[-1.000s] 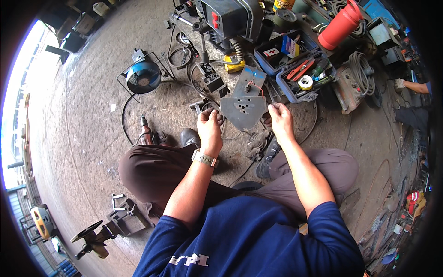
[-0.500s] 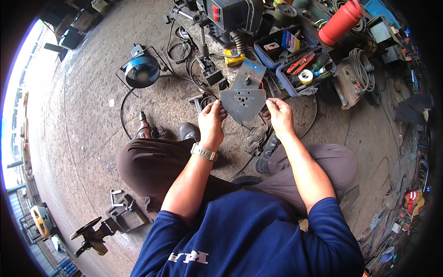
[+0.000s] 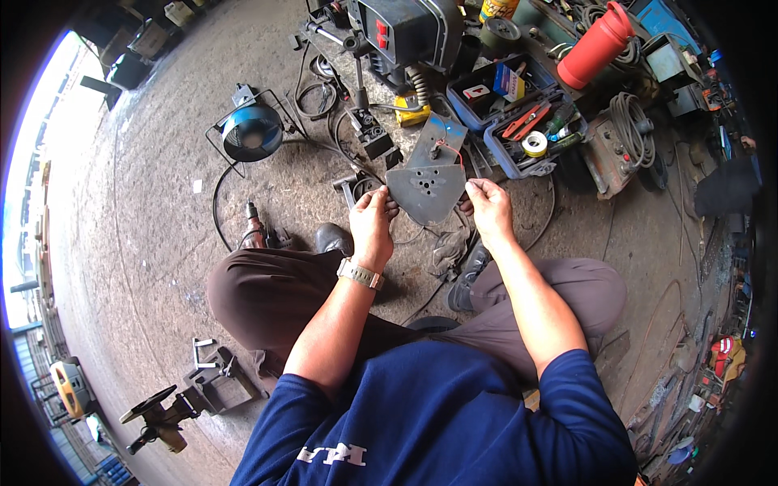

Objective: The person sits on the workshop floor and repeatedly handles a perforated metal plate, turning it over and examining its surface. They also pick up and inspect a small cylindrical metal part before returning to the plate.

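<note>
Between my two hands is a dark grey metal plate (image 3: pixel 427 202) with a straight far edge, a rounded near side and several drilled holes near its middle. My left hand (image 3: pixel 373 219) pinches its left corner between thumb and fingers. At the opposite corner my right hand (image 3: pixel 489 209) grips it the same way. Just beyond it lies another flat metal piece (image 3: pixel 438 139) with a small dark fitting and a red wire on it; the held plate overlaps its near end in view.
Ahead on the right is an open blue toolbox (image 3: pixel 502 158) with tools and tape. A red flask (image 3: pixel 596 49) stands behind it. On the left are a blue round fan (image 3: pixel 251 132), cables and a power tool (image 3: pixel 254 225). An angled metal tool (image 3: pixel 166 417) lies lower left.
The plate and both hands sit slightly lower in the picture, as do the surrounding things, so the view has shifted a little. Both hands keep their hold.
</note>
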The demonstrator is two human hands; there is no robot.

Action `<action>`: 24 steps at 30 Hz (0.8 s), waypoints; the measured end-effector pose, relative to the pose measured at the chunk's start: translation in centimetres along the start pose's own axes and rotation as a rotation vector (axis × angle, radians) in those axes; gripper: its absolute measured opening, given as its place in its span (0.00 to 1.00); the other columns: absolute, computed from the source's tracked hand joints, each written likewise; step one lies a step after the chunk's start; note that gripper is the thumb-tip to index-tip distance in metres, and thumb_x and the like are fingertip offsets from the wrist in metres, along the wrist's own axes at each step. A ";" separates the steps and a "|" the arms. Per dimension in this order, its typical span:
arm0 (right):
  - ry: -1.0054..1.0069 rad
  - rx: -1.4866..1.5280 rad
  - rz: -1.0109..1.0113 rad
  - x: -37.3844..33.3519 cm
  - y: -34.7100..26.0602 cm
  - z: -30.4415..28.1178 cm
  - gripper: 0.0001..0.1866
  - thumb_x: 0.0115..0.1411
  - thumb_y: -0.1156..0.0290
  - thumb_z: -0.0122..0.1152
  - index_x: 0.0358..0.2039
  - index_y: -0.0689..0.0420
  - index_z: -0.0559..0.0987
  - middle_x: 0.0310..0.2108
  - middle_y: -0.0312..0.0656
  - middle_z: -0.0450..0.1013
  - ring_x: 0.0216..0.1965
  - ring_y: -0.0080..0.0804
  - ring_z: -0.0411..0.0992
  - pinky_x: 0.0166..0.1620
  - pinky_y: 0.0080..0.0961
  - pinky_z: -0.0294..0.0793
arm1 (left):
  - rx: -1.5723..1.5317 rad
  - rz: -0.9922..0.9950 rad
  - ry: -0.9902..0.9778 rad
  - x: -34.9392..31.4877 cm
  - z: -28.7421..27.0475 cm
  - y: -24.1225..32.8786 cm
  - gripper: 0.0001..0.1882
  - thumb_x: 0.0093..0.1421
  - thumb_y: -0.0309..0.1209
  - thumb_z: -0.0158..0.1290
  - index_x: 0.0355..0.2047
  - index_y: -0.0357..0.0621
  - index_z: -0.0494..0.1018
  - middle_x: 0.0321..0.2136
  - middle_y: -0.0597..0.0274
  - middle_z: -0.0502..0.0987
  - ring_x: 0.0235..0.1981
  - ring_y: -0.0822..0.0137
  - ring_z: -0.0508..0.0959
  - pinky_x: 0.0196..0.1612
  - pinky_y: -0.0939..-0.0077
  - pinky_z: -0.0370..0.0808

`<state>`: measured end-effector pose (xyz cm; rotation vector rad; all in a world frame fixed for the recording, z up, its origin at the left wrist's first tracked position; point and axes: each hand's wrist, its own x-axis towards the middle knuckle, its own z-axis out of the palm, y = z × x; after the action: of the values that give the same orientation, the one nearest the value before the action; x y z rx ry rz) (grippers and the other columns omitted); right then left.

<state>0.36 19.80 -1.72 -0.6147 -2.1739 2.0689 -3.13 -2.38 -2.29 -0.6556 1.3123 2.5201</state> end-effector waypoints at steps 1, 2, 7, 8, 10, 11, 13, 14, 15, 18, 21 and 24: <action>-0.001 0.012 0.010 0.1 0.1 0.0 0.12 0.69 0.67 0.59 0.44 0.63 0.79 0.27 0.34 0.76 0.25 0.21 0.74 0.28 0.19 0.72 | 0.002 0.002 -0.001 0.1 0.0 -0.1 0.06 0.67 0.30 0.56 0.36 0.40 0.75 0.26 0.67 0.77 0.24 0.74 0.76 0.31 0.81 0.74; -0.003 0.023 0.019 0.1 0.1 0.0 0.12 0.69 0.67 0.59 0.44 0.63 0.79 0.27 0.34 0.76 0.24 0.21 0.74 0.28 0.19 0.72 | 0.005 0.003 -0.002 0.2 0.0 -0.1 0.06 0.67 0.30 0.56 0.36 0.40 0.75 0.27 0.67 0.77 0.24 0.74 0.76 0.31 0.81 0.74; 0.010 0.060 -0.010 0.1 0.1 0.2 0.11 0.68 0.68 0.59 0.41 0.63 0.80 0.26 0.34 0.76 0.23 0.20 0.74 0.26 0.19 0.75 | 0.023 0.011 0.012 0.3 0.0 -0.2 0.07 0.67 0.31 0.56 0.37 0.40 0.76 0.28 0.66 0.78 0.25 0.74 0.78 0.30 0.80 0.75; 0.004 0.070 -0.015 0.1 0.1 0.2 0.11 0.68 0.68 0.59 0.41 0.64 0.80 0.26 0.34 0.76 0.23 0.20 0.75 0.26 0.19 0.75 | 0.027 0.013 0.013 0.3 -0.1 -0.3 0.07 0.67 0.31 0.56 0.37 0.40 0.76 0.28 0.66 0.79 0.25 0.74 0.78 0.30 0.80 0.75; 0.006 0.079 0.000 0.0 0.0 0.2 0.12 0.69 0.67 0.59 0.41 0.64 0.80 0.26 0.34 0.75 0.23 0.20 0.75 0.26 0.19 0.74 | 0.035 0.010 -0.010 0.2 -0.2 -0.3 0.07 0.68 0.32 0.55 0.40 0.41 0.75 0.31 0.64 0.80 0.28 0.72 0.79 0.33 0.79 0.77; 0.008 0.083 0.008 0.0 0.0 0.2 0.12 0.69 0.66 0.59 0.41 0.64 0.80 0.26 0.33 0.75 0.23 0.20 0.75 0.26 0.19 0.74 | 0.039 0.009 -0.021 0.2 -0.3 -0.3 0.08 0.68 0.32 0.54 0.41 0.41 0.75 0.32 0.63 0.80 0.29 0.72 0.80 0.34 0.78 0.77; 0.015 0.072 0.012 -0.3 0.0 0.2 0.13 0.69 0.65 0.58 0.40 0.64 0.80 0.26 0.34 0.75 0.22 0.21 0.75 0.25 0.19 0.74 | 0.036 -0.007 0.013 0.1 -0.2 -0.4 0.09 0.69 0.33 0.53 0.43 0.41 0.74 0.33 0.63 0.80 0.29 0.71 0.80 0.34 0.78 0.77; 0.018 0.066 0.015 -0.5 -0.1 0.2 0.14 0.70 0.64 0.58 0.40 0.64 0.80 0.26 0.34 0.75 0.22 0.21 0.75 0.25 0.20 0.74 | 0.035 -0.014 0.031 0.0 -0.2 -0.3 0.10 0.69 0.34 0.53 0.44 0.41 0.74 0.33 0.62 0.80 0.29 0.71 0.80 0.34 0.77 0.77; 0.014 0.060 0.036 -0.6 -0.1 0.2 0.15 0.70 0.63 0.57 0.39 0.64 0.80 0.25 0.35 0.75 0.21 0.21 0.74 0.24 0.20 0.74 | 0.037 -0.004 0.045 0.1 -0.2 -0.2 0.10 0.69 0.34 0.53 0.44 0.40 0.74 0.33 0.63 0.80 0.29 0.71 0.80 0.33 0.77 0.77; 0.021 -0.042 0.082 -1.0 -0.4 0.1 0.16 0.71 0.61 0.55 0.39 0.63 0.79 0.23 0.35 0.75 0.19 0.21 0.72 0.23 0.19 0.71 | 0.074 0.055 0.122 0.5 -1.0 -0.2 0.11 0.69 0.35 0.54 0.41 0.40 0.74 0.30 0.64 0.79 0.28 0.72 0.78 0.31 0.77 0.75; 0.107 -0.264 0.005 -0.8 -0.7 -1.0 0.14 0.72 0.62 0.53 0.39 0.60 0.79 0.19 0.33 0.73 0.17 0.19 0.69 0.21 0.19 0.68 | 0.278 0.195 0.229 0.6 -1.6 -0.2 0.11 0.68 0.35 0.56 0.37 0.39 0.75 0.28 0.66 0.77 0.27 0.74 0.75 0.30 0.79 0.72; 0.265 -0.011 -0.171 -0.6 0.6 -0.9 0.10 0.67 0.81 0.48 0.39 0.62 0.80 0.34 0.42 0.76 0.29 0.22 0.74 0.31 0.21 0.77 | 0.178 0.380 0.259 -0.2 0.4 0.1 0.08 0.68 0.29 0.55 0.41 0.36 0.76 0.32 0.65 0.78 0.32 0.74 0.76 0.36 0.79 0.73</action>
<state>1.35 20.45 -2.06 -0.6385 -2.0138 1.7795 -3.06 -2.08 -1.91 -0.7757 1.8869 2.6218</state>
